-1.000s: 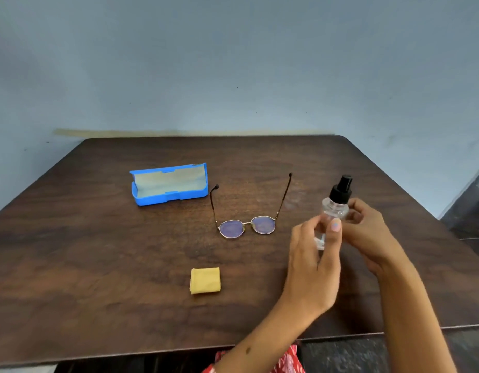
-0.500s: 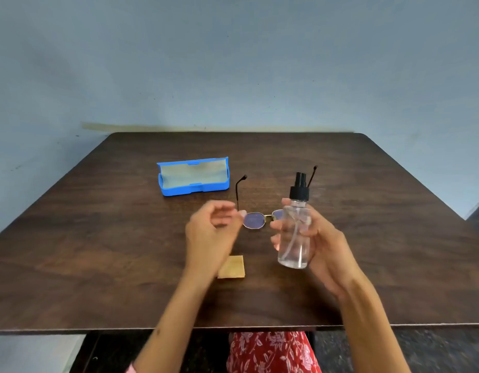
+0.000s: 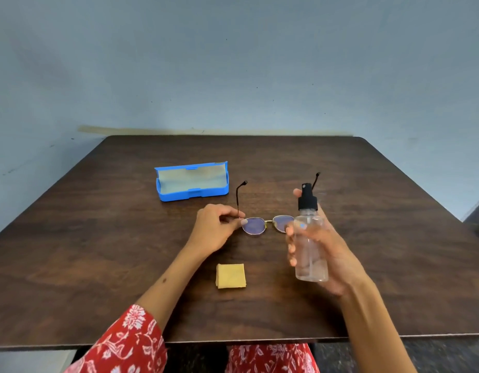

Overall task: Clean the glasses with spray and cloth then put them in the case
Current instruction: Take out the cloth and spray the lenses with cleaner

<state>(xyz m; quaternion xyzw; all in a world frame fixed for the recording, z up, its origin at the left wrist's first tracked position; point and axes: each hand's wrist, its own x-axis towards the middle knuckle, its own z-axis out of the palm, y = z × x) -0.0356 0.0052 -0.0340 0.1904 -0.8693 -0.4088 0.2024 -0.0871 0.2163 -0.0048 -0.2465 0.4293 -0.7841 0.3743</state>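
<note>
Gold-rimmed glasses (image 3: pixel 255 225) with black temple tips lie on the dark wooden table (image 3: pixel 98 251), arms unfolded and pointing away from me. My left hand (image 3: pixel 215 228) pinches the frame at the left hinge. My right hand (image 3: pixel 329 251) holds a clear spray bottle (image 3: pixel 309 238) with a black nozzle upright, just in front of the right lens. A folded yellow cloth (image 3: pixel 230 275) lies nearer to me, below the glasses. The blue case (image 3: pixel 191 181) stands open at the back left, with a pale lining and nothing inside.
The table's front edge (image 3: pixel 233 341) runs just above my lap. A blue-grey wall (image 3: pixel 233 63) rises right behind the table. A dark floor strip shows at the far right.
My left hand left the bottle and moved left to pinch the glasses' left hinge. My right hand brought the bottle up and toward the glasses. The camera view shifted.
</note>
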